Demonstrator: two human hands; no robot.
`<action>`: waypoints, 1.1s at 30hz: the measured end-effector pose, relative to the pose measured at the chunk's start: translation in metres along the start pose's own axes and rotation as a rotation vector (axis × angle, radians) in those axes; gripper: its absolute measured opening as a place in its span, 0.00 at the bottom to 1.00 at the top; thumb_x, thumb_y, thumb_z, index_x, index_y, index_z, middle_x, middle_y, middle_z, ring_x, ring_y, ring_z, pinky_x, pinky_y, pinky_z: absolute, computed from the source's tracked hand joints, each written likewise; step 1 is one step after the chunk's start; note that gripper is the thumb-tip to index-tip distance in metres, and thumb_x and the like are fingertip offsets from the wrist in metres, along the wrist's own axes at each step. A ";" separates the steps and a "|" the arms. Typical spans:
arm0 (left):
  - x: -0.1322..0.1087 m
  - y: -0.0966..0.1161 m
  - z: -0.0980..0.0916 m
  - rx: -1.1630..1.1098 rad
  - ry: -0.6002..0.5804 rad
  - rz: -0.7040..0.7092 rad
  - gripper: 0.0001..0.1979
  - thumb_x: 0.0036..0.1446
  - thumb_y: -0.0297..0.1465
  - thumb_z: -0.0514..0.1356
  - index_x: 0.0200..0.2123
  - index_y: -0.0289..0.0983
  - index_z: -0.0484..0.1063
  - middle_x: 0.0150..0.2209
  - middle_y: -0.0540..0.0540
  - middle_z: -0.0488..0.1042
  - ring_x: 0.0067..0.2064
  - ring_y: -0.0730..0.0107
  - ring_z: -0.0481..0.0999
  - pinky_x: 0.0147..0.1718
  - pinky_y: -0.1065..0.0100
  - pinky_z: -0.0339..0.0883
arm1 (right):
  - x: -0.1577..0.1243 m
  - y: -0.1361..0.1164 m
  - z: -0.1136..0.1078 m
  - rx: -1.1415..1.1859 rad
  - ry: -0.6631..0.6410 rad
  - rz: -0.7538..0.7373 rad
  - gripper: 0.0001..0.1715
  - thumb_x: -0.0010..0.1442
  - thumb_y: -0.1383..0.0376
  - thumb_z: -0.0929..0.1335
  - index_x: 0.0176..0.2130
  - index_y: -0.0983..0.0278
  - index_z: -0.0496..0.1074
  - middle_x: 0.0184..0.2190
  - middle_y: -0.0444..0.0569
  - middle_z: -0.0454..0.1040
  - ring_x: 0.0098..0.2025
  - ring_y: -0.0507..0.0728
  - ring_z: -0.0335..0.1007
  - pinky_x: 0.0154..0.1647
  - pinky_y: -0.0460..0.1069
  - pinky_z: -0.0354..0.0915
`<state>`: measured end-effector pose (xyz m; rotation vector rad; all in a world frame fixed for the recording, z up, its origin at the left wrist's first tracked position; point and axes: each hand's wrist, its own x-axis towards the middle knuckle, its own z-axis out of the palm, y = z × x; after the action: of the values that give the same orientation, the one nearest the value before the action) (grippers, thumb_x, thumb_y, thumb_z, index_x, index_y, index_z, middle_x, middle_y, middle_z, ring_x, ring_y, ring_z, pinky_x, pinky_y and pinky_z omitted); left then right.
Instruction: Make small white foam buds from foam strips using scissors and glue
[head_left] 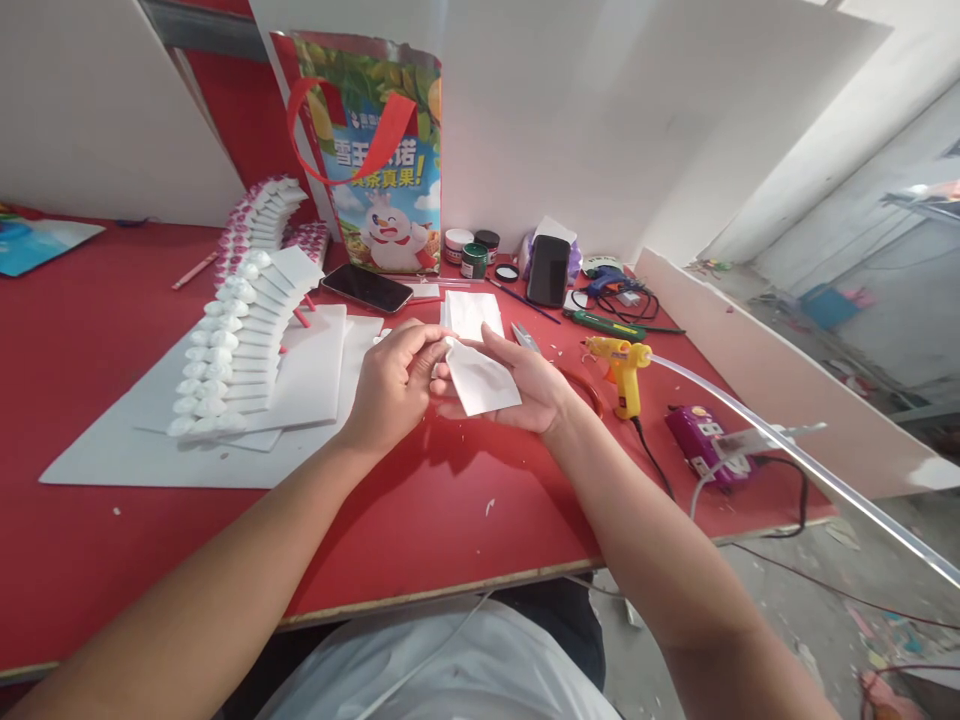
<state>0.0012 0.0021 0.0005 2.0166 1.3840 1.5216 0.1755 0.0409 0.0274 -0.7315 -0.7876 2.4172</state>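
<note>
A small white sheet, paper or tissue (486, 382), is held between my two hands above the table's front half. My left hand (397, 380) is closed, its thumb and forefinger pinching the gathered left corner of the sheet. My right hand (536, 388) is turned palm up beneath the sheet, with its thumb along the upper edge and its fingers partly hidden under it. A stack of similar white sheets (471, 312) lies just behind my hands. Beside the stack are scissors (525, 338), partly hidden by my right hand.
On the left, a curved row of white tufted pieces (236, 345) rests on white boards (112, 450). A yellow glue gun (624, 370), a purple power strip (701, 445) and cords occupy the right. Behind stand a printed bag (390, 200), paint jars (474, 260) and phones (367, 288).
</note>
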 end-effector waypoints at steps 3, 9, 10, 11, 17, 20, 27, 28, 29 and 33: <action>0.000 0.004 -0.002 -0.017 -0.007 0.059 0.10 0.69 0.30 0.55 0.42 0.40 0.77 0.38 0.45 0.79 0.41 0.64 0.78 0.43 0.66 0.71 | -0.001 0.000 -0.002 0.073 -0.036 0.025 0.23 0.77 0.57 0.54 0.49 0.66 0.70 0.33 0.51 0.80 0.39 0.59 0.81 0.47 0.60 0.77; -0.001 0.010 -0.004 -0.065 0.027 0.050 0.09 0.69 0.29 0.56 0.41 0.40 0.77 0.37 0.48 0.78 0.39 0.67 0.77 0.42 0.67 0.71 | -0.003 0.004 0.004 0.071 -0.116 0.030 0.19 0.73 0.66 0.55 0.50 0.64 0.71 0.35 0.50 0.78 0.39 0.60 0.80 0.49 0.64 0.75; -0.001 0.010 -0.003 -0.060 0.031 0.045 0.09 0.69 0.29 0.56 0.41 0.40 0.77 0.37 0.48 0.78 0.39 0.68 0.77 0.42 0.68 0.71 | -0.003 0.005 0.005 0.080 -0.138 0.022 0.19 0.74 0.66 0.54 0.49 0.64 0.71 0.33 0.48 0.77 0.38 0.58 0.79 0.48 0.63 0.75; -0.002 0.010 -0.003 -0.053 0.030 0.047 0.09 0.69 0.30 0.56 0.41 0.40 0.77 0.37 0.47 0.79 0.39 0.68 0.78 0.42 0.68 0.71 | -0.003 0.005 0.006 0.089 -0.155 0.016 0.19 0.74 0.66 0.54 0.46 0.64 0.71 0.32 0.47 0.76 0.35 0.57 0.78 0.46 0.61 0.76; -0.003 0.006 0.000 -0.029 0.022 0.016 0.09 0.70 0.32 0.56 0.43 0.40 0.77 0.37 0.47 0.78 0.37 0.67 0.78 0.41 0.67 0.73 | -0.002 0.003 0.004 -0.050 -0.105 -0.014 0.19 0.75 0.58 0.58 0.41 0.65 0.71 0.31 0.45 0.72 0.25 0.49 0.65 0.31 0.48 0.73; -0.002 0.005 0.000 -0.016 0.029 0.034 0.10 0.70 0.32 0.56 0.42 0.39 0.77 0.37 0.46 0.78 0.41 0.65 0.78 0.42 0.67 0.72 | -0.003 0.003 0.002 -0.185 -0.110 -0.080 0.15 0.72 0.56 0.65 0.40 0.64 0.72 0.31 0.44 0.70 0.22 0.46 0.56 0.23 0.42 0.62; -0.002 0.001 0.004 -0.045 0.059 -0.030 0.09 0.68 0.30 0.58 0.41 0.37 0.78 0.37 0.46 0.80 0.40 0.66 0.78 0.41 0.67 0.71 | 0.002 0.011 0.000 -0.558 0.093 -0.337 0.24 0.57 0.48 0.76 0.38 0.64 0.71 0.23 0.36 0.60 0.21 0.45 0.45 0.21 0.43 0.47; -0.003 0.001 0.005 -0.060 0.065 -0.056 0.08 0.67 0.31 0.58 0.41 0.37 0.78 0.37 0.46 0.81 0.40 0.66 0.79 0.42 0.67 0.71 | 0.004 0.013 0.000 -0.640 0.156 -0.393 0.24 0.58 0.47 0.75 0.36 0.64 0.71 0.22 0.36 0.60 0.21 0.46 0.46 0.22 0.44 0.47; -0.003 0.000 0.006 -0.077 0.068 -0.078 0.09 0.67 0.32 0.58 0.41 0.37 0.79 0.38 0.46 0.81 0.40 0.65 0.79 0.42 0.67 0.72 | 0.005 0.014 0.000 -0.740 0.226 -0.455 0.24 0.59 0.46 0.74 0.34 0.64 0.70 0.22 0.37 0.62 0.21 0.46 0.49 0.23 0.45 0.48; -0.005 0.000 0.009 -0.091 0.072 -0.092 0.09 0.67 0.33 0.59 0.39 0.38 0.79 0.37 0.46 0.82 0.41 0.64 0.80 0.43 0.67 0.72 | 0.004 0.021 0.005 -1.186 0.492 -0.649 0.23 0.66 0.53 0.68 0.24 0.63 0.67 0.19 0.41 0.66 0.24 0.49 0.56 0.28 0.47 0.52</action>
<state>0.0090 0.0011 -0.0057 1.8364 1.3872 1.6005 0.1633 0.0264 0.0159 -1.1525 -1.8565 0.9663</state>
